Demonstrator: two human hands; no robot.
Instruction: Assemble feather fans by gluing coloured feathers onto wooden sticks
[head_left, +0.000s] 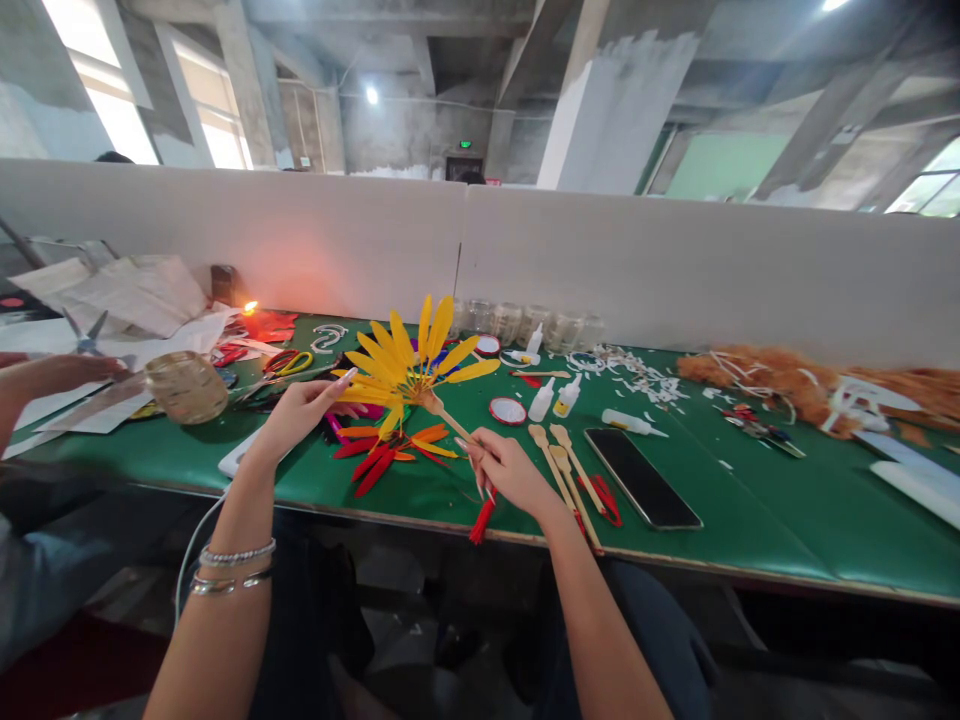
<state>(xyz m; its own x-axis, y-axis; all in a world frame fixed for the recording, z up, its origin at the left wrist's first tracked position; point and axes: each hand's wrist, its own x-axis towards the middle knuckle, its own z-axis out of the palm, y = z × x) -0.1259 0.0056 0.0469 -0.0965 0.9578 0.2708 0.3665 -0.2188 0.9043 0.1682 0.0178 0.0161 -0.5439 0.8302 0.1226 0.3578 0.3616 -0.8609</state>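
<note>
The right hand (510, 475) is clamped on the wooden handle (450, 423) of a yellow feather fan (409, 370), held above the green table (739, 500), with a red tassel (482, 520) below. The open left hand (300, 415) is just beside the lower feathers. Labels on the white glue bottles (542, 400) are too small to read.

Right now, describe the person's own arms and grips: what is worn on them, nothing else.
Both forearms are bare, with no sleeves. The left forearm wears a silver beaded bracelet and, nearer the elbow, a thin metal bangle. The right forearm shows no jewellery. The left hand and right hand are ungloved, with long fingernails.
</note>
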